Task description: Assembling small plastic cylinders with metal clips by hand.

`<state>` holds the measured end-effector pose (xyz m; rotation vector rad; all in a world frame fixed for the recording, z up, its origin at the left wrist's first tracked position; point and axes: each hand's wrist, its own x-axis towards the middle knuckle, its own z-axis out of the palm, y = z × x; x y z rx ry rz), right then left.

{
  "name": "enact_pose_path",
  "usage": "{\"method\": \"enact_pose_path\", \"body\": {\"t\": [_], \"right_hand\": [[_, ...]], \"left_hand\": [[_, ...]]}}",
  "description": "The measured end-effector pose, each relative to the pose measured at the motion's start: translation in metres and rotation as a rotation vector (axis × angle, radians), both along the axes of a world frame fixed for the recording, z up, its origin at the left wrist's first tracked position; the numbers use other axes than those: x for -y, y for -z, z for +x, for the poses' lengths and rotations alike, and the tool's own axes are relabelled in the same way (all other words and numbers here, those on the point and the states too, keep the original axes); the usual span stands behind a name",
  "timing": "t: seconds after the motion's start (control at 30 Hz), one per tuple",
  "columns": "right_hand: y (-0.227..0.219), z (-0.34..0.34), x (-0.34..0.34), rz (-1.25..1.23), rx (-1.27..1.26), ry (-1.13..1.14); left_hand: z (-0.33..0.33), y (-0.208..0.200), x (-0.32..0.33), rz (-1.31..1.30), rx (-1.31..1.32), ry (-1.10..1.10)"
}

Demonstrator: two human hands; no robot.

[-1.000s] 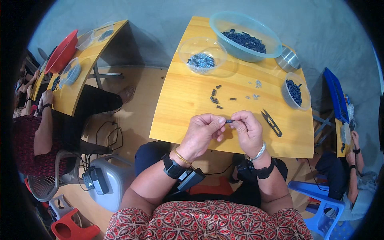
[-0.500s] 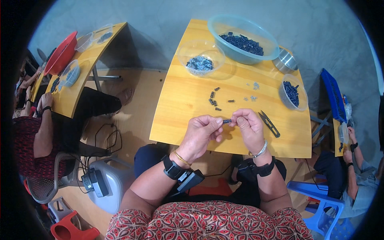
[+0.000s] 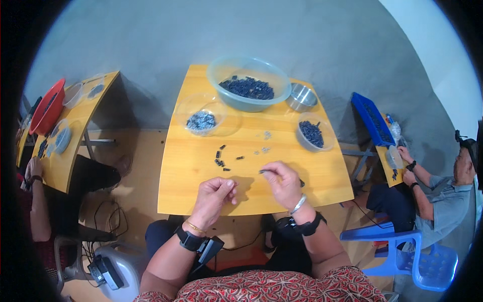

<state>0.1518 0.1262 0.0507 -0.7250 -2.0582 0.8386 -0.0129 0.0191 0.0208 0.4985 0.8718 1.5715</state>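
Observation:
My right hand (image 3: 283,185) is raised over the table's near part, thumb and fingers pinched on a small black plastic piece (image 3: 262,171). Lower and to the left, my left hand (image 3: 214,201) has its thumb pressed to its fingers; whatever may be in that pinch is too small to see. Several loose black plastic pieces (image 3: 219,162) lie on the wooden table (image 3: 191,173) beyond my left hand. Small silvery bits (image 3: 265,150) sit in little groups beyond my right hand. Thread snips (image 3: 302,183) are mostly hidden behind the right hand.
Along the back stand a large pale-blue basin (image 3: 221,98) of black pieces and a steel bowl (image 3: 301,98). A clear bowl (image 3: 221,111) holds shiny bits; another clear tub (image 3: 324,141) holds black pieces. People work at side tables, with a blue chair (image 3: 427,261) at right.
My hands have come apart; the black piece that was between them is now in the right hand alone. The view has shifted, so the table sits lower and further left.

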Motion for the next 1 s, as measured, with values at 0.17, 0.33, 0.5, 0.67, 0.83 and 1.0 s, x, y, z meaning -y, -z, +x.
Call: {"method": "enact_pose_path", "body": {"t": [0.17, 0.33, 0.5, 0.67, 0.83, 1.0], "right_hand": [[-0.038, 0.046, -0.062, 0.286, 0.058, 0.345], [-0.072, 0.053, -0.104, 0.897, 0.389, 0.381], [-0.043, -0.032, -0.054, 0.312, 0.333, -0.201], [-0.008, -0.083, -0.054, 0.413, 0.389, -0.315], [0.002, -0.109, -0.050, 0.499, 0.501, -0.381], [0.004, -0.113, -0.056, 0.506, 0.588, -0.400]], "left_hand": [[-0.004, 0.003, 0.003, 0.010, -0.163, 0.033], [0.009, 0.000, -0.003, 0.067, -0.572, 0.156], [0.001, 0.003, 0.007, 0.249, -0.534, 0.327], [-0.007, -0.003, 0.015, 0.247, -0.548, 0.347], [-0.016, 0.000, 0.021, 0.253, -0.548, 0.335], [-0.017, 0.001, 0.019, 0.261, -0.509, 0.298]]}}
